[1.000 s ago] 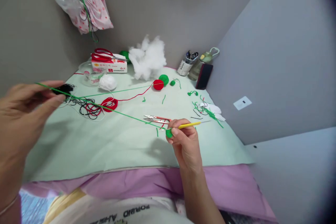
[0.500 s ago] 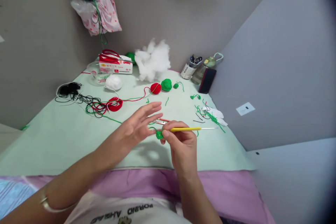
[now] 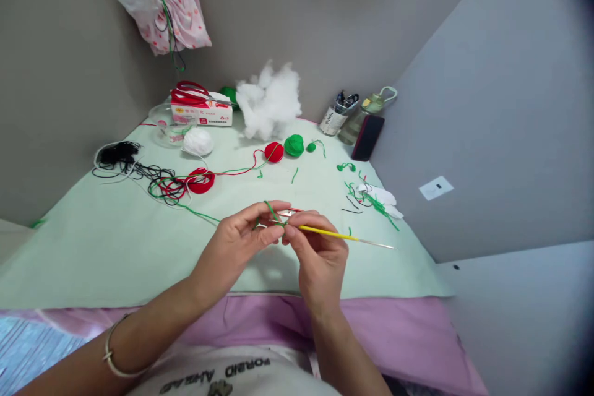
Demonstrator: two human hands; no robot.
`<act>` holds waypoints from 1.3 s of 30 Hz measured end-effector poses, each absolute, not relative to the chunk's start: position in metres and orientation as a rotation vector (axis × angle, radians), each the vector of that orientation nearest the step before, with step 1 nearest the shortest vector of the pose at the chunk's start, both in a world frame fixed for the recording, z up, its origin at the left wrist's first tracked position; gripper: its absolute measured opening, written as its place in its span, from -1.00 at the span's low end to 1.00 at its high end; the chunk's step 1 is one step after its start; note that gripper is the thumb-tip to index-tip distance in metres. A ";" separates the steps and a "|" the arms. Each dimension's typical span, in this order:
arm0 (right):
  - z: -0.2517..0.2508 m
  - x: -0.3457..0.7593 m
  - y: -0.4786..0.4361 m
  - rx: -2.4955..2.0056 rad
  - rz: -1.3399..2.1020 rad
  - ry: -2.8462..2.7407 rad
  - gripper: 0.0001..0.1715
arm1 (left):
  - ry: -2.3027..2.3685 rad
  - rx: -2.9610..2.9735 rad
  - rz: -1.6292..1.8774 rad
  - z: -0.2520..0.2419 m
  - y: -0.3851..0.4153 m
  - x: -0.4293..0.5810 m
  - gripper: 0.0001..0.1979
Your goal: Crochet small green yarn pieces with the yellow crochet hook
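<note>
My right hand (image 3: 321, 255) is closed around a crochet hook with a yellow handle (image 3: 328, 232); its metal rear end sticks out to the right. Green yarn (image 3: 271, 209) runs over the raised index finger of my left hand (image 3: 234, 241). The left thumb and fingers pinch at the hook's tip, where the small green crochet piece is mostly hidden by the fingertips. Both hands meet above the table. Just behind them lies a red-and-silver tool (image 3: 288, 213), partly covered by the fingers.
On the pale green tabletop (image 3: 153, 253) lie a red yarn ball (image 3: 273, 152), a green yarn ball (image 3: 294, 145), a white yarn ball (image 3: 198, 142) and tangled black yarn (image 3: 118, 153). White stuffing (image 3: 269, 102), scissors (image 3: 192, 91), a phone (image 3: 368, 138) and a bottle (image 3: 355, 127) stand farther back.
My left hand, open with fingers spread before, has closed in on the green piece at the hook's tip. Yarn now loops over its index finger. The hook's rear end has dipped slightly.
</note>
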State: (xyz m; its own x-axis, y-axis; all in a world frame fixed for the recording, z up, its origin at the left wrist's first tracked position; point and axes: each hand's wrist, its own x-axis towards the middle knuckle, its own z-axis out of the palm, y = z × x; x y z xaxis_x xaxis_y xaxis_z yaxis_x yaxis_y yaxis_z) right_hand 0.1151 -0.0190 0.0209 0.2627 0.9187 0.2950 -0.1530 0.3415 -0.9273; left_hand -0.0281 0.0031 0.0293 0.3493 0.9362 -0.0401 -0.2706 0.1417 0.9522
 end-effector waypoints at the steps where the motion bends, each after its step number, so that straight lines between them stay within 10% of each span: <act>1: 0.021 0.115 -0.020 -0.939 0.906 -1.049 -0.95 | 0.787 1.037 1.028 0.029 0.004 -0.028 -0.69; 39: 0.007 0.131 -0.018 -0.873 0.857 -1.292 -0.81 | 0.738 0.879 1.035 0.017 0.006 -0.029 -0.59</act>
